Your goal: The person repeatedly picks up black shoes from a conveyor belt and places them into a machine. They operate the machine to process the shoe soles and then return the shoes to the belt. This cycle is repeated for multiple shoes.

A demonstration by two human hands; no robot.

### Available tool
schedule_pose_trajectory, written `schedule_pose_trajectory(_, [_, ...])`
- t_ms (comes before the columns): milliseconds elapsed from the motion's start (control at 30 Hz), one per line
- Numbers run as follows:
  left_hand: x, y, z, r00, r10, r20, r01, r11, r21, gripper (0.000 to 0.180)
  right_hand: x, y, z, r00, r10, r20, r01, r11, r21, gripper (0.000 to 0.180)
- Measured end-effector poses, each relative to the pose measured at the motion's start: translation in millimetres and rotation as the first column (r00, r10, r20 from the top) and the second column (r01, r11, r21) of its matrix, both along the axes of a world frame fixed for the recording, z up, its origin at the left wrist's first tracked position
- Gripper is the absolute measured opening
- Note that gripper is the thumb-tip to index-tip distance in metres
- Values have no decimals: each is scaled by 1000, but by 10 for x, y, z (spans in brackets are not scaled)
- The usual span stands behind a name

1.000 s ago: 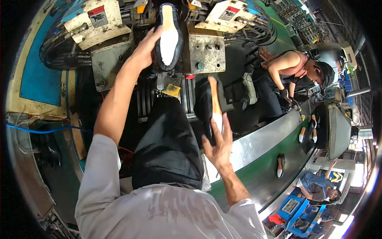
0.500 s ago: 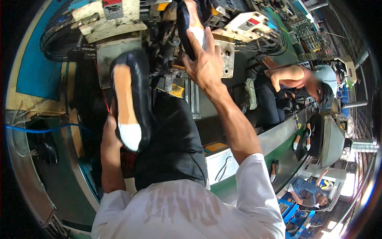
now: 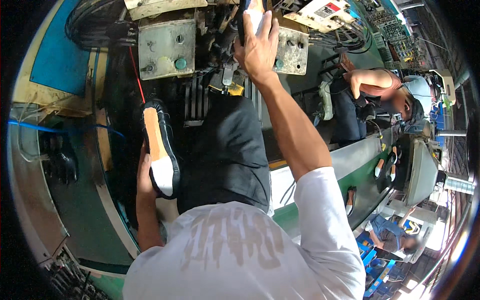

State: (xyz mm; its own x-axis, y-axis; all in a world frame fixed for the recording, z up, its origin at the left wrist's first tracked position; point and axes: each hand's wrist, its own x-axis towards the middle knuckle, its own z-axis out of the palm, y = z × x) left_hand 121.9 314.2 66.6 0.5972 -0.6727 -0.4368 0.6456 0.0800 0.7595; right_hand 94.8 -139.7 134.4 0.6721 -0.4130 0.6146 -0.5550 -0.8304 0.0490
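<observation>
My left hand (image 3: 144,175) is closed round the side of a black shoe (image 3: 159,141) near its white end. The shoe is tilted bottom-up above the floor beside my left leg, showing a tan strip. Further off, my right hand (image 3: 259,52) reaches up to a second black shoe (image 3: 255,7) at the machine. Its fingers lie across the white part and its thumb is at the side. The top picture edge cuts off that shoe's far end.
Pale control plates with green buttons (image 3: 180,63) flank the machine's middle. On the right a green conveyor (image 3: 332,197) carries several similar shoes. A seated co-worker (image 3: 370,82) is beyond it. A blue hose (image 3: 37,127) runs along the left.
The shoe in my left hand has come down and away from the machine plate, closer to my lap. My right hand stays on the other shoe. The whole view has shifted.
</observation>
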Motion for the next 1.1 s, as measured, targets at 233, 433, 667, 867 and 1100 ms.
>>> schedule_pose_trajectory(233, [-161,234,-181,994,-9,-107,7,1000,-18,65,-15,-15,-27,985,134,113,-137,990,18,75])
schedule_pose_trajectory(433, [-183,97,-178,994,-7,-112,6,1000,-7,67,-27,1,-4,972,168,165,-172,985,13,68])
schedule_pose_trajectory(667, [-188,-398,-38,991,-112,-77,115,993,40,72,284,-376,100,986,128,106,-126,992,-28,78])
schedule_pose_trajectory(867, [-157,-891,115,990,-144,1,144,986,87,75,894,-849,320,974,118,195,-106,992,-73,51])
schedule_pose_trajectory(1100, [93,-1471,210,966,-258,18,256,965,60,82,1181,-1235,320,977,114,181,-102,992,-77,54])
